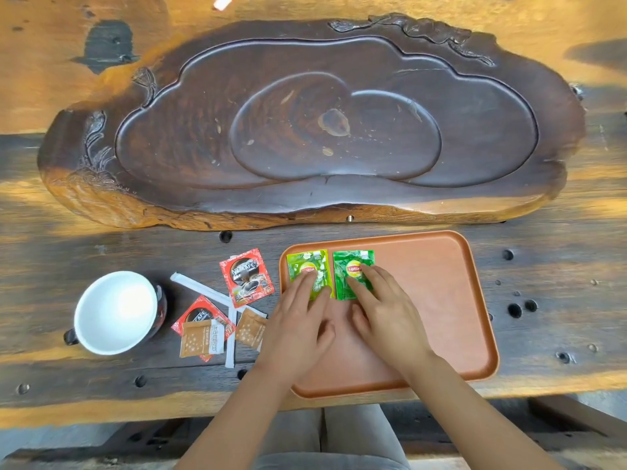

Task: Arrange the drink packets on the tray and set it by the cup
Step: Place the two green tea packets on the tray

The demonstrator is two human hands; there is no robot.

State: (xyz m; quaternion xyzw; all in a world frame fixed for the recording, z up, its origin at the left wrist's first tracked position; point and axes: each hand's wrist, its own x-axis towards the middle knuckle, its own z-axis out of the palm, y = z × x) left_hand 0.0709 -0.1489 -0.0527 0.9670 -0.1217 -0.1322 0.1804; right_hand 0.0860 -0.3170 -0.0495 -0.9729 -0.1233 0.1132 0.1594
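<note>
Outdoors, we worked at a weathered wooden worktop [559,293] bearing a carved tea slab [305,130]. We counted two green packets [353,273] on the tray [441,300], two red, two brown, one cup [117,312]. Our left hand [298,320] and right hand [383,313] lay flat and unclenched, fingers pressing the green ones.

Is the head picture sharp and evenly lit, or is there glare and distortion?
Head view: mostly sharp; uneven warm light patches across the wooden table; the white cup interior is washed out; wide-angle bending curves the table edges; labels on the green packets stay readable.
</note>
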